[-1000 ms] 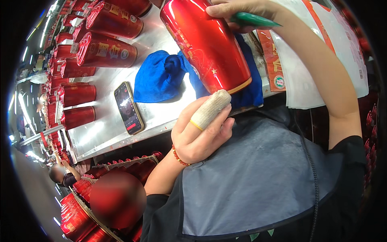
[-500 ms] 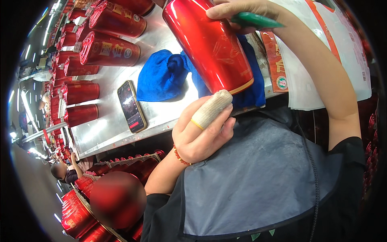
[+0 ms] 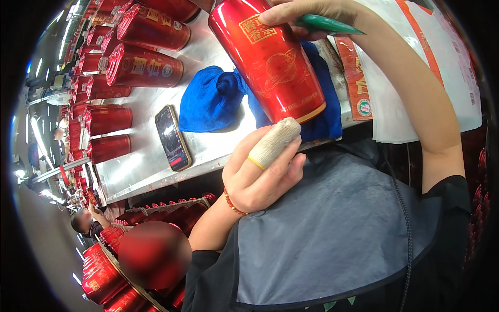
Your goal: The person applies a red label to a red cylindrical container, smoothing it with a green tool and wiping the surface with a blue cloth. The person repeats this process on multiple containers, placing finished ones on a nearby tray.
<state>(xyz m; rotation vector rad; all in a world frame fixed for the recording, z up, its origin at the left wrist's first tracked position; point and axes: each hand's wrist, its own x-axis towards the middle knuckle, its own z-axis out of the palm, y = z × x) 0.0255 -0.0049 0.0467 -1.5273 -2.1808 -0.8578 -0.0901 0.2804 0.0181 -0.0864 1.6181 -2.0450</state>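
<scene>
A glossy red bottle point(image 3: 280, 67) lies tilted over blue cloths, its gold-rimmed base toward me and its upper end cut off by the top edge. A planet drawing and a gold square emblem face up on it. My left hand point(image 3: 265, 169) is closed at the base, a knitted finger cover point(image 3: 274, 141) on one finger touching the rim. With the thumb on its upper side, my right hand point(image 3: 306, 15) grips the bottle's far part. A green pointed tool point(image 3: 330, 24) sticks out of that same hand; its other end is hidden.
Beside the bottle lie a bunched blue cloth point(image 3: 210, 99) and a phone point(image 3: 173, 138) on the metal table point(image 3: 140, 169). Several red bottles point(image 3: 145, 65) stand at the left, more in crates point(image 3: 106, 275) below. White sheets point(image 3: 416, 88) are at the right. Another person point(image 3: 88, 221) works far left.
The bottle has turned about its long axis, bringing the emblem and planet drawing into sight. Both hands stay in nearly the same places.
</scene>
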